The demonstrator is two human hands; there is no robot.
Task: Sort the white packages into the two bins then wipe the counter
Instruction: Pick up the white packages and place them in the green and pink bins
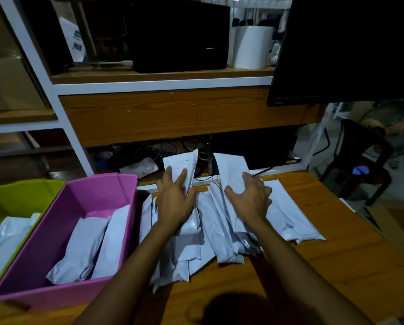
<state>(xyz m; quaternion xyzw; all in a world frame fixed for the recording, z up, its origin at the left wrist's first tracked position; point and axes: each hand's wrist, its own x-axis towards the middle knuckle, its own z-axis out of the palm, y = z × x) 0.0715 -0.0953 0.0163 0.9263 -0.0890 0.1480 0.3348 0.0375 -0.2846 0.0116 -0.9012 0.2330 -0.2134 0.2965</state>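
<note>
counter (325, 254): wood, packages (210, 231) piled up
room: pretty dim
left hand (175, 198): gripping one package (181, 163)
right hand (251, 199): gripping another package (232, 171)

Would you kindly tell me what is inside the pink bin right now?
The pink bin holds at least two white packages lying side by side; whatever lies beneath them is covered.

Both hands, left (176, 198) and right (250, 198), each lifting a white package over the pile (210, 235), pink bin (62, 231) alongside
</note>
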